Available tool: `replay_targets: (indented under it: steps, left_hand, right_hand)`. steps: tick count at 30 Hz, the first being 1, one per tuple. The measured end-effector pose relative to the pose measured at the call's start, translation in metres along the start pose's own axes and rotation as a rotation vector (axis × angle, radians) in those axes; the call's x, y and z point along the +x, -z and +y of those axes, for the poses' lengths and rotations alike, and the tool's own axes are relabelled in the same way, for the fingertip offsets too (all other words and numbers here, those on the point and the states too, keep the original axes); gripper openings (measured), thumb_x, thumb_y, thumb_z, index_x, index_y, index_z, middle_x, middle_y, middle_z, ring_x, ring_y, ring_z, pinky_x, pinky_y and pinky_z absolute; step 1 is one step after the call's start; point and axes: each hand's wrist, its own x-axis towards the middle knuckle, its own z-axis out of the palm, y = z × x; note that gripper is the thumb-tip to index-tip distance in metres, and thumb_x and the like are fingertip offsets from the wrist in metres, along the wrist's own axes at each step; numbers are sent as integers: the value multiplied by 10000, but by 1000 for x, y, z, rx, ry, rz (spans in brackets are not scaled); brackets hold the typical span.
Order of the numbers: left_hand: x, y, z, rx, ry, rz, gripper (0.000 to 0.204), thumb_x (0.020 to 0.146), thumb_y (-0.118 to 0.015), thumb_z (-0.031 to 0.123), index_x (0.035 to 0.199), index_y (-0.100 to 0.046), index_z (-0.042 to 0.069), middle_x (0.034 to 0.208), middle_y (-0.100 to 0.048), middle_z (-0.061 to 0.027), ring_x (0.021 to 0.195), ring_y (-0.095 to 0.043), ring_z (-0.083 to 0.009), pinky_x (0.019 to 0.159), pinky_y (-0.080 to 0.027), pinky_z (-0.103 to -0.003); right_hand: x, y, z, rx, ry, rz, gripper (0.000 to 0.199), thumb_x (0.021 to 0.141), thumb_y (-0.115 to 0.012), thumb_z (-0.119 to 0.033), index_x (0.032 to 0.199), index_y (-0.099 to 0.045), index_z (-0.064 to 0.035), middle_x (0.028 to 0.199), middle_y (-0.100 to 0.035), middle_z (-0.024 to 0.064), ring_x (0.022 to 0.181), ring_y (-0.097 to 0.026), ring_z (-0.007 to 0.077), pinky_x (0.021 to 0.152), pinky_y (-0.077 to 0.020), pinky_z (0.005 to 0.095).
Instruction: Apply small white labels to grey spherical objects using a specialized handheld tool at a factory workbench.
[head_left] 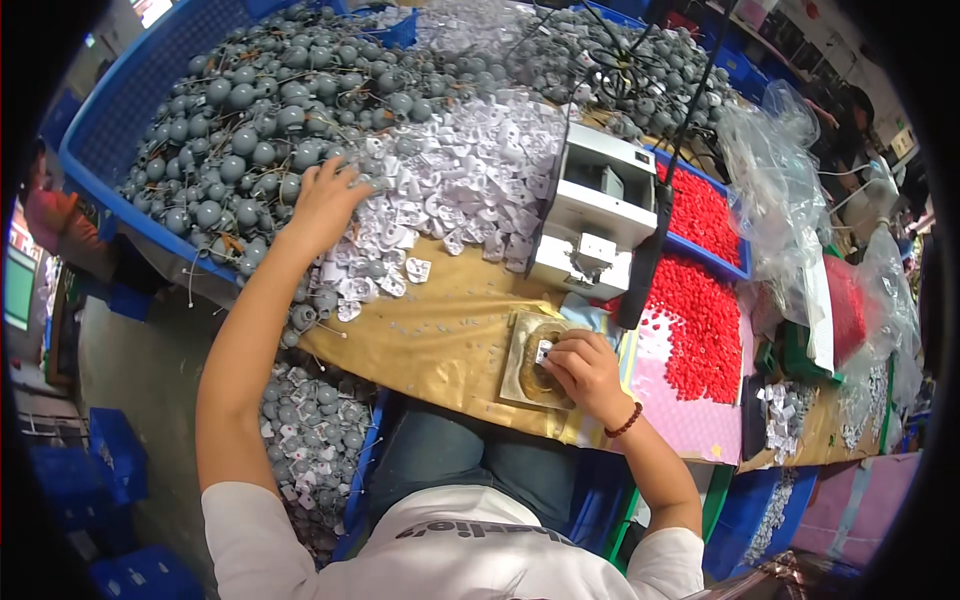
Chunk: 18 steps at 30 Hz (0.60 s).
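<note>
My left hand reaches to where the heap of grey round bulb-like parts meets the pile of small white plastic pieces. Its fingers are apart and bent over the parts, with nothing visibly gripped. My right hand, a dark red bead bracelet on the wrist, pinches a small white plastic piece. That piece is over a square metal block with a brass-coloured ring on top. The fingers hide part of both the piece and the ring.
A white machine with a black bar stands beyond the block. Small red parts fill a blue tray and spread over a pink sheet. A blue crate borders the grey heap. More grey parts lie below, by my left leg.
</note>
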Motion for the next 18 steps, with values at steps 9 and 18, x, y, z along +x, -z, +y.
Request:
replay_targets:
  steps: [9,18]
  left_hand:
    - [16,66,17,-477,106,298,371,827,-684,37,1182,-588,87,1176,-609,-131,1056,-633,-378,869,-536,-457]
    - [13,143,130,-853,-152,412,429,799,-812,79,1186,-630,94,1121,-614,-59,923,-619,-172,760,-516,-295]
  right_hand:
    - [-4,7,-17,-204,-19,-113,257,786,-797,-137,1014,-683,-105,1093,-667,60,1058,-623,277,865,-485,418]
    - [28,41,-27,68,-129,194,556,764,-854,-85,1255,-595,-43,1280,-592,188,1155,-591,373,969,-498,445]
